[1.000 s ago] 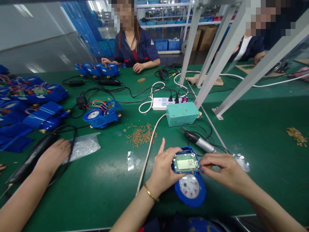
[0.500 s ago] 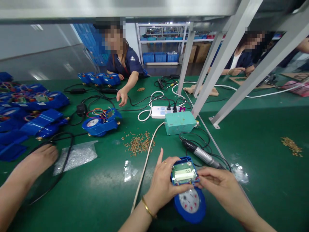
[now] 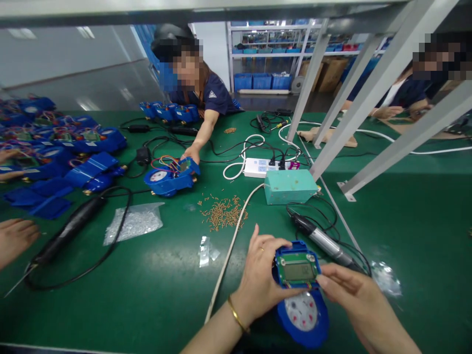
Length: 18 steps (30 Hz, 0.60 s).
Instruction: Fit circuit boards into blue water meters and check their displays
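My left hand (image 3: 258, 270) is wrapped around the upper housing of a blue water meter (image 3: 320, 319), its thumb along the lower edge of the box. Inside the housing sits a green circuit board with a grey LCD screen (image 3: 297, 271). Below it, the round white dial (image 3: 298, 311) with small red pointers faces up. At the housing's right edge, my right hand (image 3: 348, 287) pinches the lower right corner with thumb and forefinger. Whether a wire lies between those fingertips is hidden. Behind the right hand, a silver and black electric screwdriver (image 3: 324, 242) rests on the table.
Brass screws (image 3: 224, 212) lie in a heap ahead, near a teal box (image 3: 291, 187) and a white power strip (image 3: 256, 167). A co-worker's hand (image 3: 192, 153) touches another blue meter (image 3: 167, 181). At left are another person's hand (image 3: 16, 238), a black screwdriver (image 3: 70, 228) and a clear bag (image 3: 134, 222).
The LCD has gone from bright with digits to darker. The co-worker's hand across the table has come down onto a blue meter. The hand at left has drawn back from the black screwdriver.
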Motion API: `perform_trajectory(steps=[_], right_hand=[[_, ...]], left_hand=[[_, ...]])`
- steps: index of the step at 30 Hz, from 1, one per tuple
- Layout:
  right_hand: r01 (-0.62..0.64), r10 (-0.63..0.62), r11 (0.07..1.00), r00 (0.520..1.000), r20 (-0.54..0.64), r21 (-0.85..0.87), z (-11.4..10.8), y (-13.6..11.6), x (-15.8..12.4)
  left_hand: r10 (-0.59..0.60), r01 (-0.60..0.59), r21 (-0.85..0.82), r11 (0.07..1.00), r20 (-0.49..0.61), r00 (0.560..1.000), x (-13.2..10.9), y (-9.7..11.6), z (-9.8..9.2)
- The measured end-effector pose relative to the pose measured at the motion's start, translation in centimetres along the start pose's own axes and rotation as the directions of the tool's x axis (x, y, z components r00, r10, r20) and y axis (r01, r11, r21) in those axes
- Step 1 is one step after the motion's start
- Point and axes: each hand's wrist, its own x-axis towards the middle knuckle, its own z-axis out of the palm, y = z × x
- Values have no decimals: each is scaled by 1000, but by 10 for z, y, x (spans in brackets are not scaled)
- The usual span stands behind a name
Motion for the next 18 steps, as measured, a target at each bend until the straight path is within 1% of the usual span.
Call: perform_trajectory(steps=[3, 5, 9, 11, 14, 18], right_hand=[[27, -27, 999, 999, -27, 16, -2, 8, -1], [57, -57, 998, 998, -18, -36, -7, 15, 0], [93, -92, 980, 996, 12, -176, -19, 22, 4], [78, -78, 974, 997, 9, -213, -23, 22, 7], [36, -38, 975, 999, -6, -218, -28, 22, 10], [-63, 58, 991, 997, -44, -120, -37, 30, 11]], left_hand=[[-16, 15, -44, 999, -13, 1000, -1, -1, 0], [-35, 35, -70, 997, -10, 999, -1, -1, 1], [-171, 170, -114, 979, -4, 985, 1, 0, 3], [-209, 208, -152, 966, 9, 978, 2, 1, 4], [-214, 211, -205, 956, 7, 977, 5, 1, 7], [-228, 224, -234, 946, 11, 974, 6, 3, 9]])
